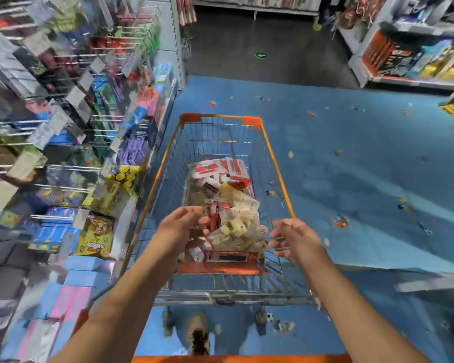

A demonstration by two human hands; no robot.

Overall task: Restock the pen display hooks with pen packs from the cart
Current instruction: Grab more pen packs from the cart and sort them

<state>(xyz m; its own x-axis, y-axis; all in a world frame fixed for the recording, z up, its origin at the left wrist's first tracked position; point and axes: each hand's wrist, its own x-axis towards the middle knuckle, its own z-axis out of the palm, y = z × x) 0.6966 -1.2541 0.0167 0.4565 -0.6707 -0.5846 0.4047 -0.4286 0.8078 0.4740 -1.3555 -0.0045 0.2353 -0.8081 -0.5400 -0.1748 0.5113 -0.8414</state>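
- Our left hand (182,222) curls its fingers around a red-and-white pen pack (215,213) above the near part of the cart (275,169).
- Our right hand (290,238) hangs loosely spread, holding nothing, near the cart's right rim.
- More pen packs (220,176) fill the basket.
- The display hooks (71,132) stand just left of the cart; open blue floor (364,166) lies to the right.
- All print is too blurred to read.

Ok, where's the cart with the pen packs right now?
Centre of the head view, the cart stands on blue floor right of the display hooks, both hands over its near end.
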